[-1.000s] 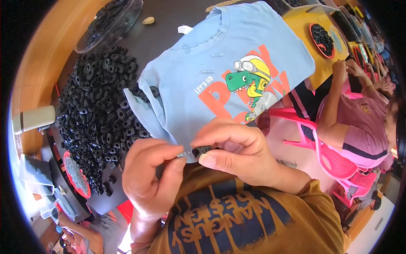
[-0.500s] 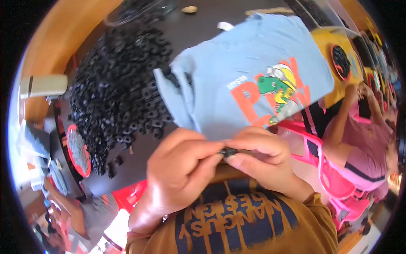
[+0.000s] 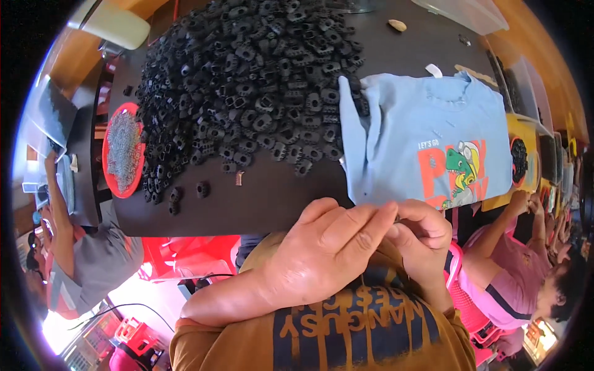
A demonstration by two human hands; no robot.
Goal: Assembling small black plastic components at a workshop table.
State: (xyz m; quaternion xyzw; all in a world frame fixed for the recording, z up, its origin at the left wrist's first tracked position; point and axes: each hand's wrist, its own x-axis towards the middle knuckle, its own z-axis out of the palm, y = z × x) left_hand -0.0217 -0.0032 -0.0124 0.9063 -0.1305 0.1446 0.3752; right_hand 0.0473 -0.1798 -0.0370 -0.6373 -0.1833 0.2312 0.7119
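My left hand and my right hand meet at the fingertips in front of my chest, just past the table's near edge. Both are closed in a pinch around a small black plastic part, which my fingers now hide almost wholly. The left fingers lie pressed together over the front, and the left thumb is hidden. Beyond the hands lies a light blue T-shirt with a cartoon print. Left of it spreads a large heap of small black plastic parts, with a few loose ones near the front edge.
On the dark table, a red-rimmed tray of small silvery pieces stands at the left. A pale pebble-like thing and a clear plastic container are at the back. People sit at left and right, near a pink chair.
My view has swung, so the heap and shirt sit farther right in the picture. The black part showed between my fingertips before; now my left fingers cover it.
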